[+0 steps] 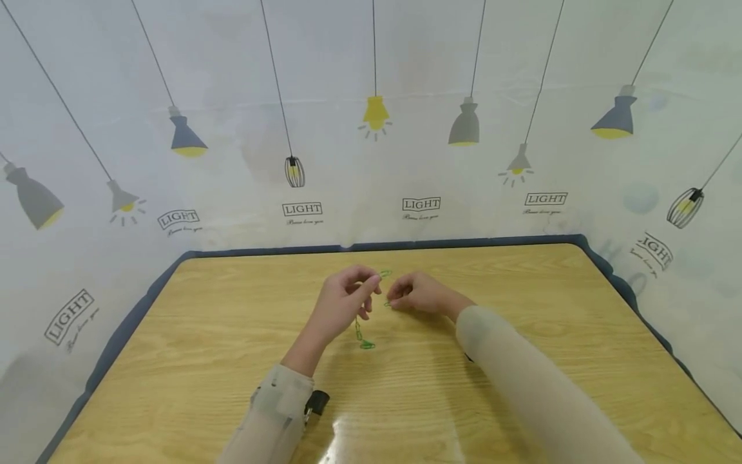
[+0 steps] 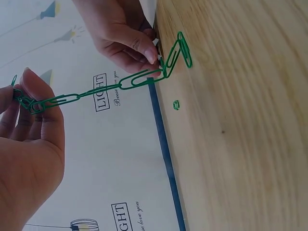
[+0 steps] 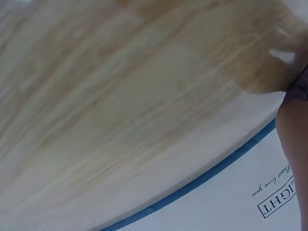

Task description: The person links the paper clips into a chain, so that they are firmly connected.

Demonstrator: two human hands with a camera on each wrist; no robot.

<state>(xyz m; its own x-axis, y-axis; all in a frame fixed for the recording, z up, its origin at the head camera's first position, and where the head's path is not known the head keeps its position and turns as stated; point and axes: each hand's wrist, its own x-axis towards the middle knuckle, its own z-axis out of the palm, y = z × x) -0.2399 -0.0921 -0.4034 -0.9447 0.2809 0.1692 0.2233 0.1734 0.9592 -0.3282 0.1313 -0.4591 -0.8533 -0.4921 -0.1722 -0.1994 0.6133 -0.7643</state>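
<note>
My left hand point(image 1: 350, 293) pinches the upper end of a chain of green paper clips point(image 2: 98, 90) between thumb and fingers, above the table. In the head view the chain hangs below that hand, its lowest clips close over the wood. One loop pokes out past the left fingertips. My right hand point(image 1: 418, 293) is just to the right, thumb and fingertips together on a small green paper clip point(image 1: 387, 304), mostly hidden by the fingers. The left wrist view shows the right hand point(image 2: 120, 41) overlapping the chain's far part. Only an edge of the right hand point(image 3: 292, 139) enters the right wrist view.
The wooden table point(image 1: 551, 335) stretches out on all sides of the hands. A small green item point(image 2: 176, 105) lies on it near the back edge. Behind stands a pale wall covering point(image 1: 348, 58) printed with lamps, with a dark blue border along the table.
</note>
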